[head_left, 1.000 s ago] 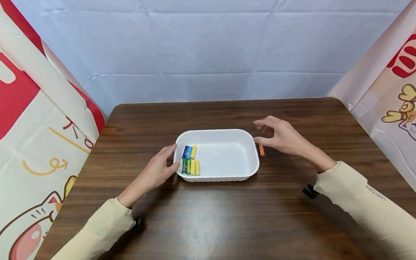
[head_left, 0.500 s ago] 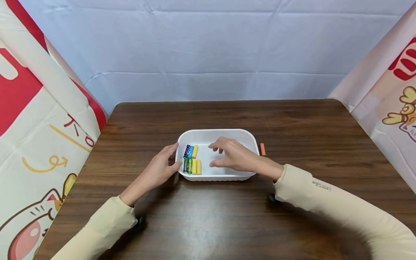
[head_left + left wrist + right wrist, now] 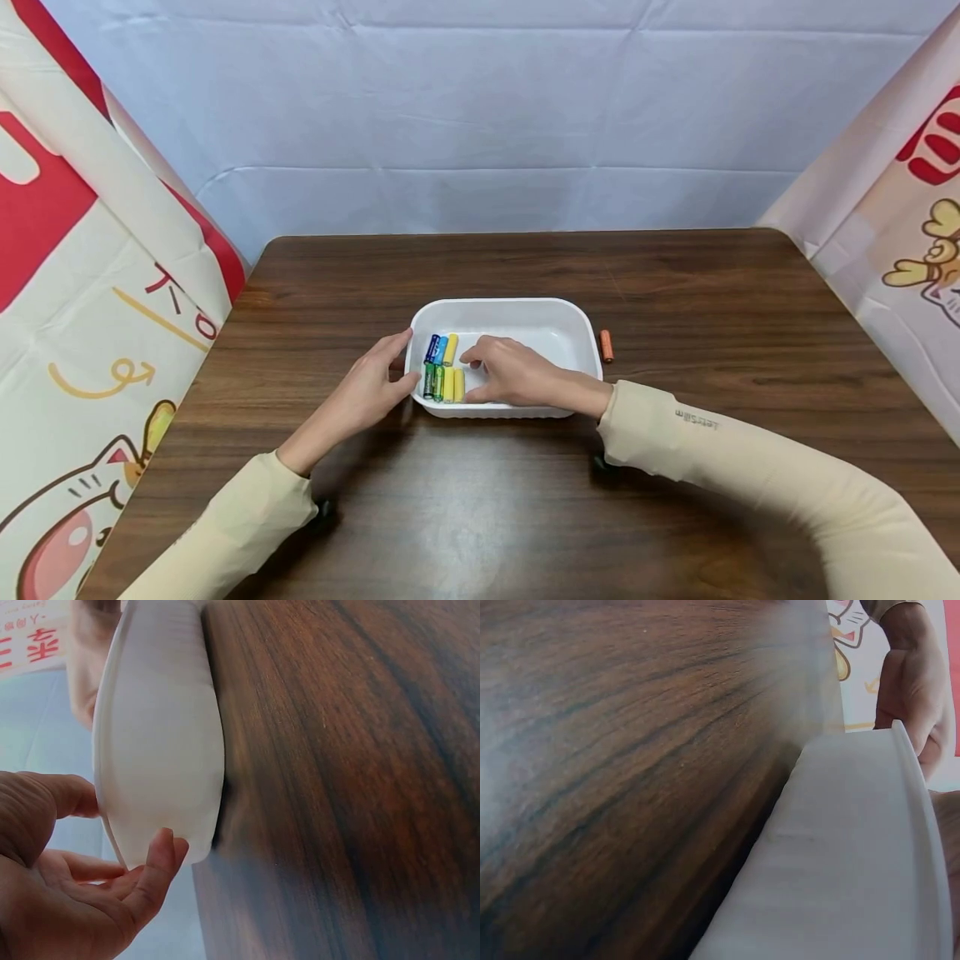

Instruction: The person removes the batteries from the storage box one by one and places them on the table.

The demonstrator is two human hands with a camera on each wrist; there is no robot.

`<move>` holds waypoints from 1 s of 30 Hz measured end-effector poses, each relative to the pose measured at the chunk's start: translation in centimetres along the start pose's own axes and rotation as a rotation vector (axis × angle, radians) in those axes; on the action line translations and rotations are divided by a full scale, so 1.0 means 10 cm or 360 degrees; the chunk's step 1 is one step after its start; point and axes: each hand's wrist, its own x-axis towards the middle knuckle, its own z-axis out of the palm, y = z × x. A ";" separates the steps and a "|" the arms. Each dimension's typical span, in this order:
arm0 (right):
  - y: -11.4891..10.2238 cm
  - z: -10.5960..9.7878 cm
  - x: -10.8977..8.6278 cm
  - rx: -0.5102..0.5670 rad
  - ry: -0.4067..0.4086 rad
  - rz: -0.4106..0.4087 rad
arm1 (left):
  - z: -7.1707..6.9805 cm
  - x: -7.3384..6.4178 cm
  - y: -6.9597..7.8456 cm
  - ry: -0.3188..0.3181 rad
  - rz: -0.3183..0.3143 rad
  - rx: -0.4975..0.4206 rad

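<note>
A white oblong tray stands on the table. Along its left end lie batteries in two rows: dark blue, light blue and yellow behind, two green ones and two yellow batteries in front. My left hand touches the tray's left end; in the left wrist view its thumb is at the rim and its fingers lie against the outer wall. Inside the tray is my right hand, thumb and fingers spread beside the rightmost yellow battery. The tray wall hides its fingers in the right wrist view.
An orange battery lies on the wooden table just outside the tray's right end. A pale cloth hangs behind the table, with printed cloths at both sides.
My right hand has moved from beside the orange battery leftward into the tray, up to the yellow batteries. The orange battery stays on the table; my left hand keeps its place.
</note>
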 end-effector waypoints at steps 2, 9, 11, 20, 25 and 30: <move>0.00 0.01 0.02 -0.0012 0.0002 -0.0003 | 0.00 0.00 0.00 -0.0007 -0.0010 0.0005; 0.01 0.06 0.08 -0.0030 -0.0028 -0.0009 | 0.00 0.00 -0.01 -0.0033 -0.0031 0.0007; 0.01 0.07 0.09 -0.0039 -0.0026 -0.0026 | 0.00 0.00 -0.01 -0.0027 -0.0026 0.0010; 0.04 0.13 0.14 -0.0103 0.0019 -0.0053 | 0.00 -0.01 0.00 -0.0005 -0.0020 0.0027; 0.04 0.14 0.15 -0.0107 0.0037 -0.0045 | -0.01 -0.01 0.01 -0.0002 -0.0032 0.0031; 0.04 0.14 0.16 -0.0095 0.0025 -0.0028 | -0.01 0.00 0.01 -0.0008 -0.0017 0.0029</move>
